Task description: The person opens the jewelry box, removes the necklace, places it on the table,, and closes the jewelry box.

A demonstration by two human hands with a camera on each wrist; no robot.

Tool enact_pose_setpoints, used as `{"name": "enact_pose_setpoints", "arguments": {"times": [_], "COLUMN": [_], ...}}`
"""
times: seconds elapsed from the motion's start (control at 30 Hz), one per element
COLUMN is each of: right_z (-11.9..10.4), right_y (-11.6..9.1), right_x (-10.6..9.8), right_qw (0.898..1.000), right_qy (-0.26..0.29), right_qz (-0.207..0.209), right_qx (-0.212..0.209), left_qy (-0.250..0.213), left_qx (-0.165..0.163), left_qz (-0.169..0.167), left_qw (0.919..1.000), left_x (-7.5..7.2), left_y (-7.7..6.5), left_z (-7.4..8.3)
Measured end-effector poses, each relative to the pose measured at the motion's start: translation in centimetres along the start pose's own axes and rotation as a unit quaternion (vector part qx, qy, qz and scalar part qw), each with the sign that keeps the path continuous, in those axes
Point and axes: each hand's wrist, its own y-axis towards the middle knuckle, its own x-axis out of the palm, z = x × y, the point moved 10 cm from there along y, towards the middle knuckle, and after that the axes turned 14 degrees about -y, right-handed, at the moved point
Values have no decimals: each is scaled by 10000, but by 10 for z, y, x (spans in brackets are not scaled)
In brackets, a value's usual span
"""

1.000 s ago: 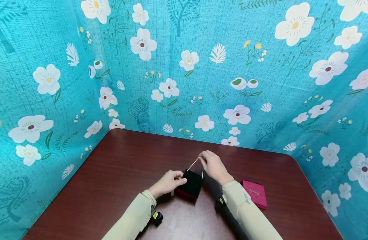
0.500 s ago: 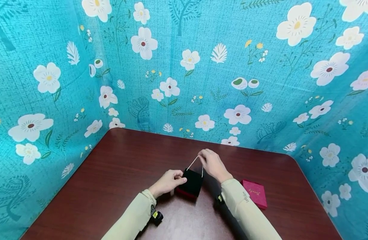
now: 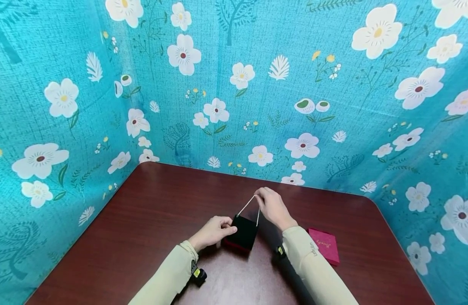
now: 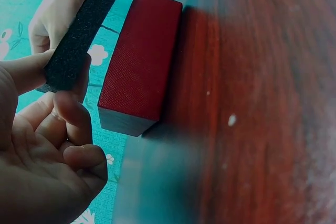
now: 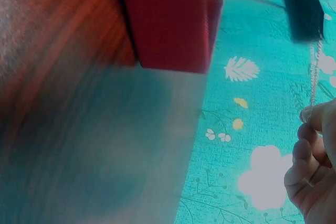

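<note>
My left hand (image 3: 214, 232) pinches one edge of a black foam pad (image 4: 86, 27) between thumb and fingers. Under the pad, a small red box (image 4: 142, 56) rests on the table, with a gap between the two in the left wrist view. A thin, pale twisted necklace chain (image 5: 315, 74) runs up from the pad's far edge. My right hand (image 3: 275, 209) pinches the top of this chain, which forms a peaked loop above the pad (image 3: 244, 234). Whether the chain carries a pendant cannot be seen.
A flat crimson box lid (image 3: 324, 245) with gold lettering lies on the table right of the hands, partly behind the right sleeve. The dark red-brown wooden table (image 3: 161, 199) meets a turquoise floral cloth (image 3: 203, 84) at its back and sides.
My right hand has risen slightly, drawing the chain's peak a little higher. The left hand and the pad hold nearly the same place.
</note>
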Motion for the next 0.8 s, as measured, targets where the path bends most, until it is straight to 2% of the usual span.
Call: {"name": "enact_pose_setpoints", "arguments": {"times": [0.33,0.8], "right_z": [7,19], "right_y": [2,5], "right_x": [-7,-10], "right_qw": [9998,9997], "right_qy": [-76,-81], "right_qz": [201,149], "right_qx": [15,177], "left_qy": [177,8], "left_qx": [131,103], "left_qz": [-46,31], "left_qw": [9997,9999], "left_x": [0,-2], "left_y": [0,-3], "left_z": [2,5]}}
